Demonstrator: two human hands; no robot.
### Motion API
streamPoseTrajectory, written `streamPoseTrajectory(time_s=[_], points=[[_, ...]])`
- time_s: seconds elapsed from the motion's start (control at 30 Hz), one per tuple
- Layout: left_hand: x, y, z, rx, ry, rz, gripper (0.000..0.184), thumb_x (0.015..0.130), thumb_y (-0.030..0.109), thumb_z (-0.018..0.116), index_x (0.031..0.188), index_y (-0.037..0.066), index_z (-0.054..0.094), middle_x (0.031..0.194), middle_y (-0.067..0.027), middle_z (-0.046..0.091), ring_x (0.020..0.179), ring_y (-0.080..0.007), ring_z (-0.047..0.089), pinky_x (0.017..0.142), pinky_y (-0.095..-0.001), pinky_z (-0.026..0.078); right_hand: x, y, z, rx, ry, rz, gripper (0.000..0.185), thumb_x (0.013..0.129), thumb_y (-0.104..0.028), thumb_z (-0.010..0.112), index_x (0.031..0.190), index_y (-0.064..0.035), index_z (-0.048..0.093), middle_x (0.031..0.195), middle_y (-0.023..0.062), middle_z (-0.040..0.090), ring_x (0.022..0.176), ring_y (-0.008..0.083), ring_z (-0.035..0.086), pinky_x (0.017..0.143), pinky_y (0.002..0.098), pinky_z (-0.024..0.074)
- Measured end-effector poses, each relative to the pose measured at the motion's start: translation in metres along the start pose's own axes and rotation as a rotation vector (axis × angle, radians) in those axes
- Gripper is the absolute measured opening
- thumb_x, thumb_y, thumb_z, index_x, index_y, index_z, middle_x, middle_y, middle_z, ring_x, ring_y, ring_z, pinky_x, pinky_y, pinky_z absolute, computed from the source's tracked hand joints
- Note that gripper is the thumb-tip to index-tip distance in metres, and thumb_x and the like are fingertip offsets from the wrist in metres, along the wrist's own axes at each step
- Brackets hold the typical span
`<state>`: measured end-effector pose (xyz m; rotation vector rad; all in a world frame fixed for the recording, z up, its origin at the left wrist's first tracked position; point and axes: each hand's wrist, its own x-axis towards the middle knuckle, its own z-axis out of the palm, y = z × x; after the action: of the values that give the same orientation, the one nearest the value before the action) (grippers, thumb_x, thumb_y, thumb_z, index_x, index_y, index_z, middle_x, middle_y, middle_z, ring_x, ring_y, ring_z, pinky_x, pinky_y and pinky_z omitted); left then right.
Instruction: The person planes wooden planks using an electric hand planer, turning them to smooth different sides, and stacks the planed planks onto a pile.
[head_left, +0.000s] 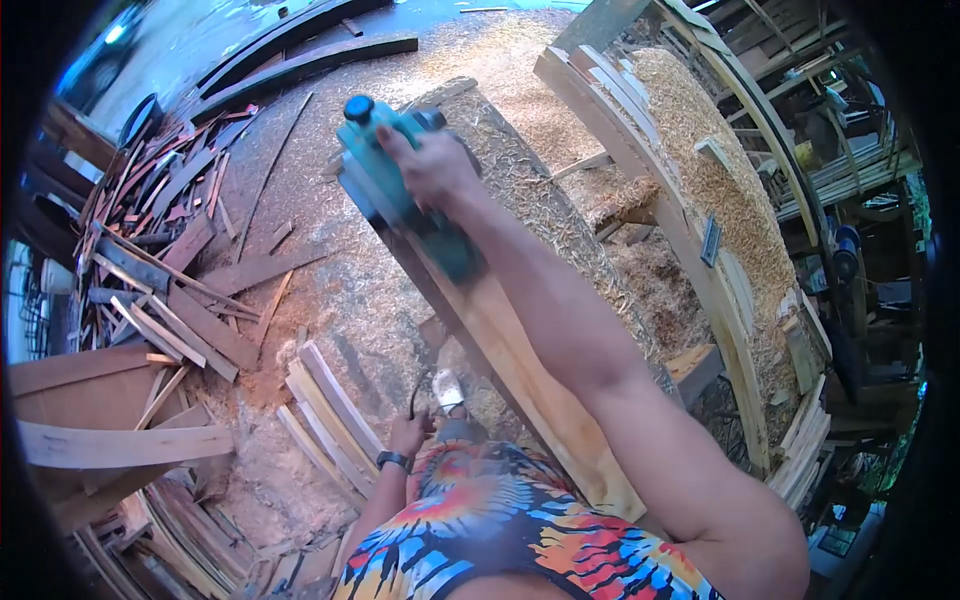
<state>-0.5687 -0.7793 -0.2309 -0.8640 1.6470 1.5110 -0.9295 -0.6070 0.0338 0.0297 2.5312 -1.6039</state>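
My right hand (435,168) is wrapped round the handle of a green power planer (408,195), which rests on a long wooden plank (540,375). Behind the planer, the plank's top shows pale, smooth wood down toward my body. Low beside my waist, my left hand (410,432) is closed on a thin dark cord (416,392). A dark band is on that wrist. The planer's underside is hidden against the wood.
Scrap wood (190,240) lies heaped on the left. Curved strips (335,410) stand near my left arm. On the right, a long curved beam (700,260) runs beside piled shavings (730,190). A shavings-covered board (540,190) lies right of the planer.
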Motion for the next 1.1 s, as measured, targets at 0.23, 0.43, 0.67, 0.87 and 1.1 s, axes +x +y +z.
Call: streamPoseTrajectory(time_s=[0.23,0.43,0.67,0.87,1.1], points=[[-0.007,-0.001,0.006,0.010,0.007,0.042,0.042,0.101,0.032,0.054,0.098,-0.008,0.067,0.092,-0.0177,0.073,0.077,-0.0266,0.074,0.065,-0.0355,0.059,0.033,0.012,0.008,0.155,-0.094,0.017,0.068,0.091,-0.068,0.055,0.074,-0.0032,0.066,0.059,0.0094,0.060,0.049,0.0189,0.060,0.047,0.0337,0.0476],[0.006,-0.046,-0.003,0.287,-0.056,-0.028,0.044,0.099,0.036,0.053,0.095,-0.003,0.073,0.089,-0.0166,0.074,0.076,-0.0241,0.073,0.066,-0.0381,0.057,-0.141,0.063,-0.037,0.129,-0.076,0.022,0.054,0.098,-0.057,0.053,0.087,-0.0046,0.061,0.058,0.0030,0.053,0.048,0.0124,0.051,0.046,0.0305,0.0408],[0.026,-0.015,0.004,0.952,-0.283,0.213,0.040,0.082,0.040,0.064,0.095,0.004,0.075,0.090,-0.0269,0.070,0.087,-0.0417,0.069,0.083,-0.0495,0.053,-0.358,0.124,-0.107,0.036,-0.150,0.242,0.067,0.091,-0.067,0.055,0.097,-0.0012,0.063,0.067,0.0092,0.059,0.061,0.0162,0.058,0.057,0.0342,0.0468],[0.033,0.018,0.030,0.993,-0.318,0.231,0.042,0.086,0.042,0.069,0.097,0.002,0.075,0.083,-0.0198,0.073,0.080,-0.0336,0.071,0.076,-0.0428,0.054,-0.347,0.123,-0.106,0.059,-0.141,0.193,0.073,0.085,-0.076,0.054,0.085,-0.0034,0.059,0.059,-0.0017,0.055,0.051,0.0073,0.053,0.046,0.0253,0.0414],[0.042,0.024,0.005,0.934,-0.252,0.276,0.043,0.088,0.043,0.066,0.088,0.001,0.076,0.083,-0.0240,0.071,0.080,-0.0388,0.070,0.075,-0.0461,0.054,-0.217,0.074,-0.070,0.024,-0.125,0.109,0.058,0.096,-0.059,0.055,0.092,-0.0015,0.062,0.069,0.0171,0.058,0.061,0.0230,0.055,0.060,0.0390,0.0465]])
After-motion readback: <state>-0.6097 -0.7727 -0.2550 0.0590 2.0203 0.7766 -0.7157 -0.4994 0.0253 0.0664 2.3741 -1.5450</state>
